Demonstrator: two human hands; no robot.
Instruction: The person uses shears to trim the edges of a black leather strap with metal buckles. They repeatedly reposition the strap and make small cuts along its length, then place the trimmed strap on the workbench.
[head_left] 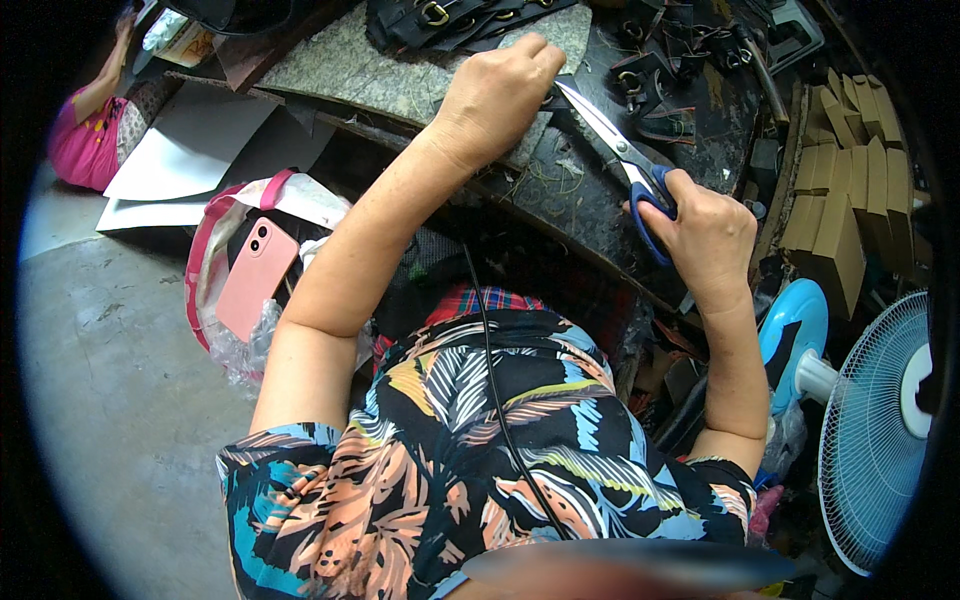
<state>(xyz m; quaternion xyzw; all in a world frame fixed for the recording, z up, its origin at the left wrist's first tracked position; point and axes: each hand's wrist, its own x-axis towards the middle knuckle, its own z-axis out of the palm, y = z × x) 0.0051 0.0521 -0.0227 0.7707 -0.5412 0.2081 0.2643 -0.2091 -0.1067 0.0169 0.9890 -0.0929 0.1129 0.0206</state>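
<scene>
My right hand [708, 235] grips the blue handles of a pair of scissors [612, 142], whose silver blades point up and left across the dark workbench [600, 195]. My left hand [497, 92] rests knuckles-up on a grey mottled sheet [360, 75] at the bench edge, right at the scissor tips; what its fingers pinch is hidden. Black straps with brass buckles [440, 18] lie beyond the left hand, and more black buckled pieces [660, 95] sit past the blades.
A pink phone [255, 278] sits in a pink bag [215, 265] on the concrete floor at left. Stacked cardboard boxes [840, 190] and a blue fan [880, 430] stand at right. Another person in pink [95, 130] sits at far upper left beside white sheets [190, 140].
</scene>
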